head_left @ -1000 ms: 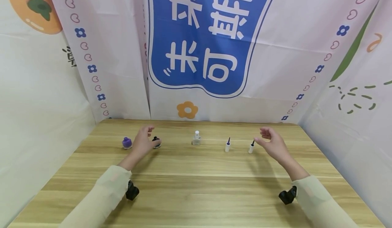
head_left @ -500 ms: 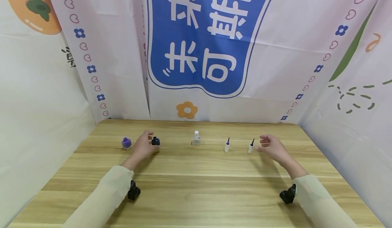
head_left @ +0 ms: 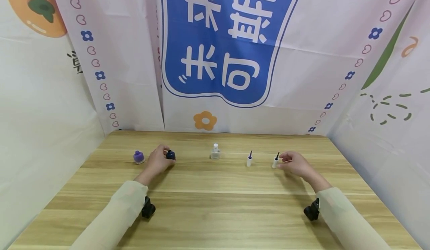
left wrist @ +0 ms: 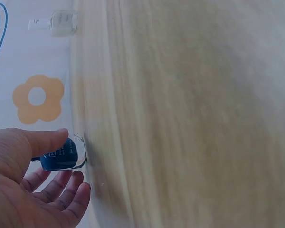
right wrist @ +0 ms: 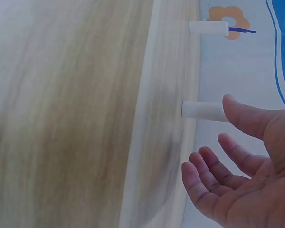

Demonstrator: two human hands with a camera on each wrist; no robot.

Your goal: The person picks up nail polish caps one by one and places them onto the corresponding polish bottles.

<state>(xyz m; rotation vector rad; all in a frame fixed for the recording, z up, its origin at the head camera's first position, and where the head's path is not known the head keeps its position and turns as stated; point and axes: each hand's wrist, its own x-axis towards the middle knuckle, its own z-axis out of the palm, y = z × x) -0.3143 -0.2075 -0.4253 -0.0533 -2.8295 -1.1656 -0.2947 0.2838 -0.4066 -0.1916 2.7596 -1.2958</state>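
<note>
My left hand (head_left: 158,159) is around an uncapped dark blue nail polish bottle (left wrist: 61,156) standing on the table. The thumb overlaps the bottle's near side, and the index fingertip passes behind its edge. My right hand (head_left: 295,164) reaches beside a white cap (right wrist: 202,110) that stands with its dark brush pointing up. There the thumb overlaps the cap, while the loosely bent fingers sit apart from it. Left of that cap stands another white cap (head_left: 249,161) with a purple brush. An uncapped purple nail polish bottle (head_left: 138,157) is left of my left hand.
A clear nail polish bottle (head_left: 215,152) with its white cap on stands between my hands, near the back. All stand on a wooden table (head_left: 208,212). A printed cloth (head_left: 134,74) hangs behind the table's back edge, with cloth walls at both sides.
My left hand has lowered around the dark blue bottle and its fingers have drawn in. My right hand has come down, then moved left to the dark-brush cap. The bottles and caps stay in place.
</note>
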